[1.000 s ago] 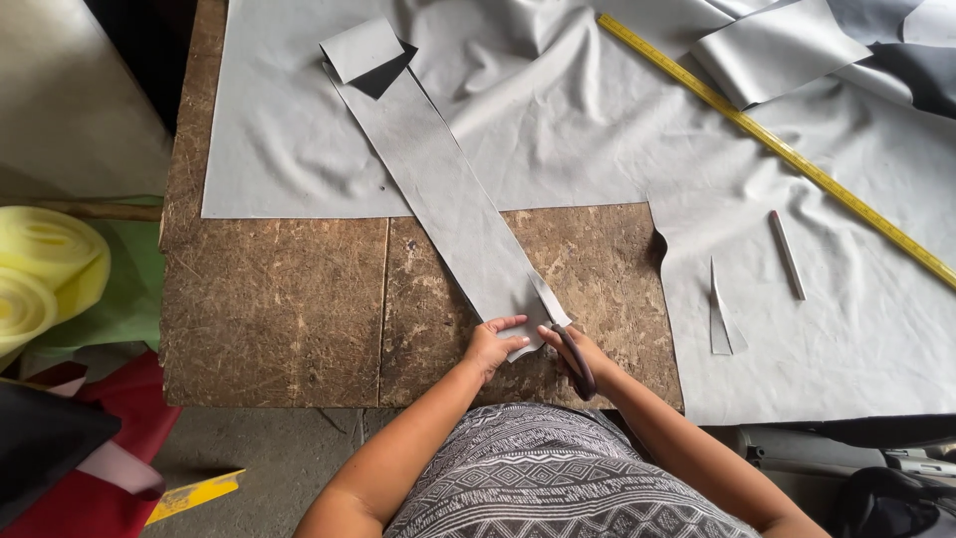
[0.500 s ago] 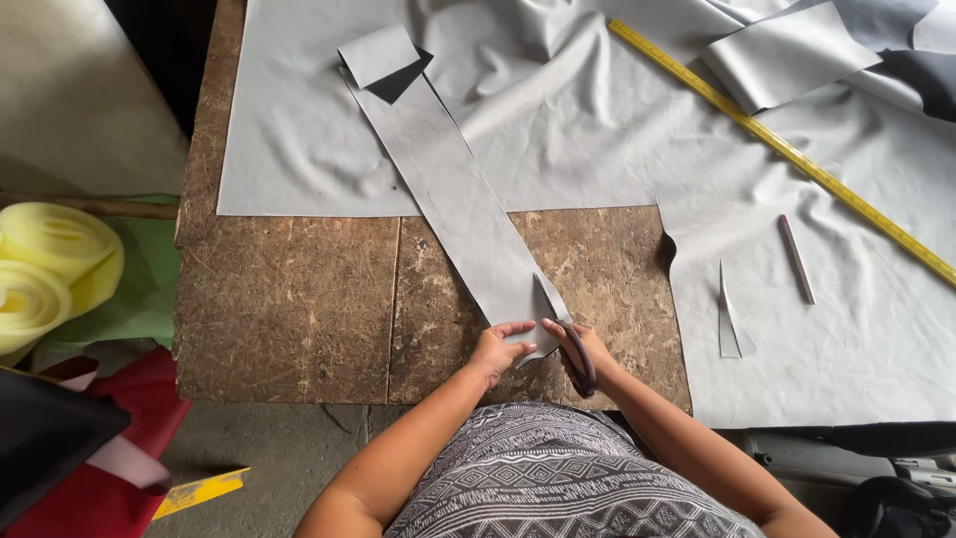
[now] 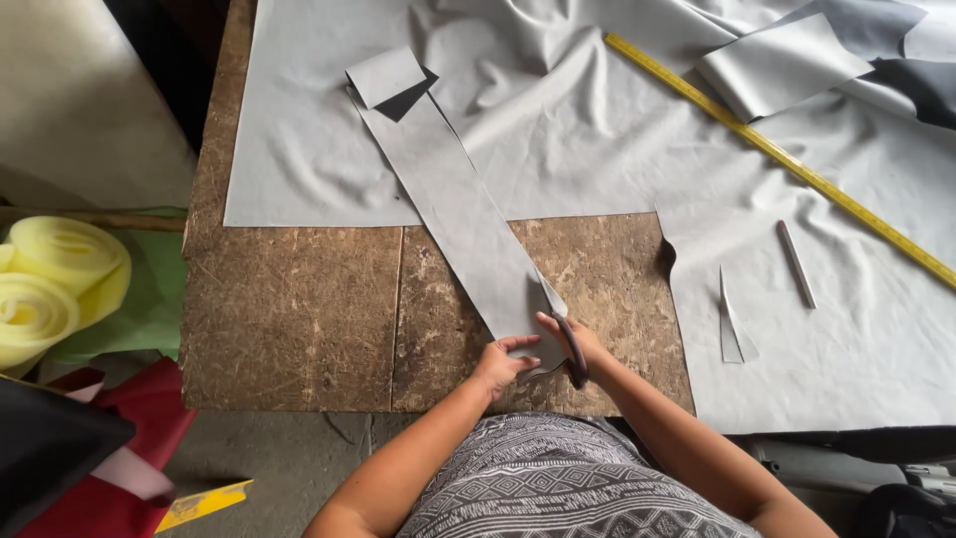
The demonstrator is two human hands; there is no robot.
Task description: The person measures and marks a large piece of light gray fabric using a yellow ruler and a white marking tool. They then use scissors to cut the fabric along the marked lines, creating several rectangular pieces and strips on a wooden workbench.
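Note:
A long grey fabric strip (image 3: 453,204) runs diagonally across the brown worktable (image 3: 299,309), its far end folded over. My left hand (image 3: 503,365) pinches the strip's near end at the table's front edge. My right hand (image 3: 588,344) grips dark-handled scissors (image 3: 570,344), whose blades sit in the strip's near end just right of my left hand's fingers.
A large grey fabric sheet (image 3: 558,110) covers the back and right of the table. On it lie a yellow measuring stick (image 3: 777,154), a marker pen (image 3: 796,263) and a thin fabric offcut (image 3: 732,324). Yellow foam rolls (image 3: 55,284) sit at the left.
My view has shifted a little, so the table sits further right in frame. Both hands stay at the strip's near end with the scissors in the fabric.

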